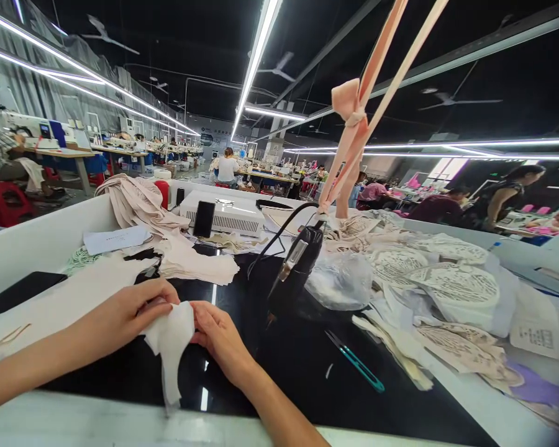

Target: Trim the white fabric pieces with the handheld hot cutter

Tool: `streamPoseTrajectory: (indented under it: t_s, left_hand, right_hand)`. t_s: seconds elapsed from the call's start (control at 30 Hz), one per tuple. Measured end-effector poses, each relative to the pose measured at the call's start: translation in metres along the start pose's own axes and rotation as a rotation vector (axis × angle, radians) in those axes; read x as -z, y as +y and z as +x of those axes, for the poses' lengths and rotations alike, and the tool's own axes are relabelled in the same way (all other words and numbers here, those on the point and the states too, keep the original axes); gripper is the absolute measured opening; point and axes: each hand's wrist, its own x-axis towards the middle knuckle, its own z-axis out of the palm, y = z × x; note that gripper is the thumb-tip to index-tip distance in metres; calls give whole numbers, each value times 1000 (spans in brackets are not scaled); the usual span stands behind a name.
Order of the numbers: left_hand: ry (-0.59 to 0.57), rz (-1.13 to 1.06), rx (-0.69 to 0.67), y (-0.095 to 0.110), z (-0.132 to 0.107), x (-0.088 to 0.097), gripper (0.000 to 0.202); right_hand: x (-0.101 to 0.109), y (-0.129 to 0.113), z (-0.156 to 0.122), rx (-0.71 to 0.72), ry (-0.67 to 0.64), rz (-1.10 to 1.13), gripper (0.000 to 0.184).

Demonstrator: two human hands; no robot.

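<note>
My left hand (125, 316) and my right hand (218, 338) both pinch a small white fabric piece (170, 344) over the black table top (289, 360). The left fingers close on its upper left edge, the right fingers on its right side. The lower part of the piece hangs down toward the table's front edge. A black hand tool (295, 267) hangs just right of my hands from pink straps (354, 130), its tip pointing down at the table.
Teal thread snips (356, 363) lie to the right. Stacks of cut lace pieces (447, 285) and a clear plastic bag (340, 279) fill the right side. Beige fabric piles (168, 248), a white machine box (228, 214) and a phone (204, 218) stand behind. Other people work at distant tables.
</note>
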Motion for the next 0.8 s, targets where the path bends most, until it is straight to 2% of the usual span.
streamPoseTrajectory:
  t_s: [0.07,0.17,0.3,0.5,0.6,0.7,0.8]
  left_hand:
    - [-34,-34,0,4,0,-10,43]
    - [-59,-50,0,-4,3,-19,43]
    - [-102,-144,146,-19,7,-28,54]
    - [-349,-516,339,-17,-2,-39,77]
    - [-438,-575,365,-12,-5,-44,85]
    - [-421,-551,350,-5,-6,-48,92]
    - [-368,-547,359,4,-6,-49,92]
  right_hand:
    - [-3,-3,-2,-18,2,47,90]
    - [-4,-5,-3,-12,53,75,83]
    - [-3,-5,-1,4,105,80,83]
    - [-7,-12,-3,42,133,50,77]
    - [-9,-14,-4,46,128,46,69]
    - [-9,-12,-5,13,89,62,67]
    - [-9,-8,-4,-20,75,118,77]
